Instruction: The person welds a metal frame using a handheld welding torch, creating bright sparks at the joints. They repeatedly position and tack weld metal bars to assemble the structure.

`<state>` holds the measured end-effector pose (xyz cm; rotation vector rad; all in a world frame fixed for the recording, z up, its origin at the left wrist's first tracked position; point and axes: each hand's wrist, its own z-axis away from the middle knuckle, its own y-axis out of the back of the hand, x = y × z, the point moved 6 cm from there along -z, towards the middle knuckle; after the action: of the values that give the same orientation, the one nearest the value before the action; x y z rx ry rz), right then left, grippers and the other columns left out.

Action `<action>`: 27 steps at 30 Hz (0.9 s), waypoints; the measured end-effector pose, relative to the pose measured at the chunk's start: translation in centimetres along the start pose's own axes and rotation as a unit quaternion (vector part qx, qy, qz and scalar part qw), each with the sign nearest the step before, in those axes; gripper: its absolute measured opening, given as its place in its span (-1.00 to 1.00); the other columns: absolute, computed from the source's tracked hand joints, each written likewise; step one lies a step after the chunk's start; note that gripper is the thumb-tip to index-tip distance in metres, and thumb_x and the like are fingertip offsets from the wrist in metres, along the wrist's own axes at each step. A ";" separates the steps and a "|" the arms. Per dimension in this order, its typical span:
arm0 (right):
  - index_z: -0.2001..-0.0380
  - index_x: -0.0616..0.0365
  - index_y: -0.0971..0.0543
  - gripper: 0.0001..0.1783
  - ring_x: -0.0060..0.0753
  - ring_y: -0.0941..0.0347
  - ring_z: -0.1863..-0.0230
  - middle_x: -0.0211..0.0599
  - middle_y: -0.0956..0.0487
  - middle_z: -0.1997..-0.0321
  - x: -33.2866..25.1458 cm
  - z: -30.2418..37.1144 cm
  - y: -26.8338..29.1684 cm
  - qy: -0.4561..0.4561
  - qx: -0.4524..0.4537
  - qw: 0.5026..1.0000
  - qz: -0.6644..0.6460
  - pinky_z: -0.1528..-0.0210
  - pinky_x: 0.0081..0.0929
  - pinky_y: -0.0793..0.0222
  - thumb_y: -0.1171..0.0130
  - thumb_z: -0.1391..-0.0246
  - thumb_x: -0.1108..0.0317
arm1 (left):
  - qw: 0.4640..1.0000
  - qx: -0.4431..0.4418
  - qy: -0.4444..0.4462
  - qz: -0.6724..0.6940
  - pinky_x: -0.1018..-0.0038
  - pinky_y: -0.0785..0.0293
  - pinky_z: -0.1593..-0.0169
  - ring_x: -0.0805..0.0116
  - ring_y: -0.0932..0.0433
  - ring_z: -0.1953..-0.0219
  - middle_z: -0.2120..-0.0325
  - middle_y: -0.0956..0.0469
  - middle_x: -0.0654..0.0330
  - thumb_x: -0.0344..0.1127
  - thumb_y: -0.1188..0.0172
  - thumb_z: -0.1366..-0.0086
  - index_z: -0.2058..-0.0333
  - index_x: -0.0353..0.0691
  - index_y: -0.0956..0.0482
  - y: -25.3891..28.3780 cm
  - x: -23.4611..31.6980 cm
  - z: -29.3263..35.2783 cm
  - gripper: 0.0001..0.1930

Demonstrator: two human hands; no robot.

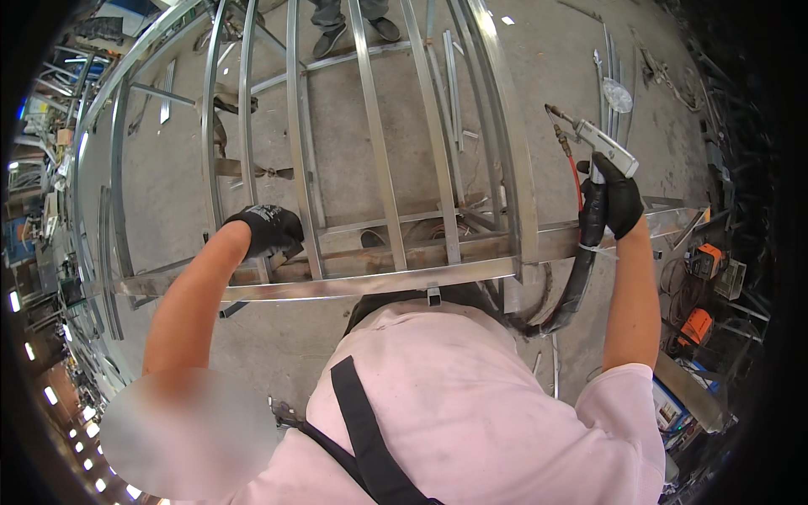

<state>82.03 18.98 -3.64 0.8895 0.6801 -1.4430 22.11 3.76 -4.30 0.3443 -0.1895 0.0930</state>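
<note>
A large frame of shiny metal bars (379,168) lies across a workshop floor in front of me. My left hand (268,229), in a black glove, rests on the frame's near crossbar beside an upright bar. My right hand (613,202), also in a black glove, grips a silver welding torch (599,143) with a thick black hose (581,278) and a red line, held up just right of the frame's edge, nozzle pointing up and left.
Another person's shoes (349,29) stand beyond the frame at the top. Loose metal strips (610,67) lie on the concrete at the upper right. Orange and black machines (703,261) and tangled cables sit at the right. Racks crowd the left edge.
</note>
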 end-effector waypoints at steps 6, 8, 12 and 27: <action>0.10 0.15 -0.68 -0.59 -0.49 -0.54 0.50 -0.32 -0.68 0.33 -1.4 -2.7 -1.7 -0.053 -0.052 0.996 0.058 0.53 -0.43 -0.48 -0.33 -0.30 0.00 | 0.993 0.104 0.010 0.061 0.30 -0.56 0.02 0.18 -0.66 0.15 0.20 -0.74 0.05 -0.26 -0.23 -0.32 0.08 -0.23 -0.71 2.8 -0.1 1.1 -0.73; 0.07 0.15 -0.67 -0.57 -0.49 -0.55 0.49 -0.30 -0.68 0.33 -0.9 -3.9 -2.0 -0.055 -0.042 0.997 0.030 0.53 -0.40 -0.49 -0.34 -0.29 -0.01 | 0.993 0.097 0.003 0.071 0.27 -0.55 0.01 0.18 -0.66 0.15 0.21 -0.73 0.06 -0.25 -0.22 -0.33 0.08 -0.23 -0.69 3.0 0.2 0.8 -0.73; 0.03 0.11 -0.61 -0.61 -0.44 -0.56 0.50 -0.29 -0.68 0.33 0.9 -4.2 -0.9 -0.050 -0.069 0.996 -0.031 0.50 -0.36 -0.53 -0.31 -0.34 0.01 | 0.986 0.103 -0.024 0.126 0.28 -0.54 -0.03 0.19 -0.66 0.14 0.20 -0.74 0.06 -0.25 -0.21 -0.33 0.04 -0.27 -0.67 2.5 0.4 -0.2 -0.70; 0.01 0.02 -0.51 -0.72 -0.37 -0.58 0.31 -0.37 -0.57 0.29 2.5 0.6 0.0 -0.079 -0.132 0.988 0.000 0.33 -0.33 -0.55 -0.33 -0.31 0.26 | 0.875 0.074 -0.047 0.476 0.36 -0.56 -0.21 0.30 -0.65 -0.06 0.00 -0.69 0.10 -0.29 -0.16 -0.50 -0.16 -0.36 -0.60 -3.3 0.9 0.0 -0.64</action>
<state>82.08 17.18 -5.44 0.5630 0.7305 -1.3691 23.40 0.71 -5.16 0.3821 -0.4393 1.0784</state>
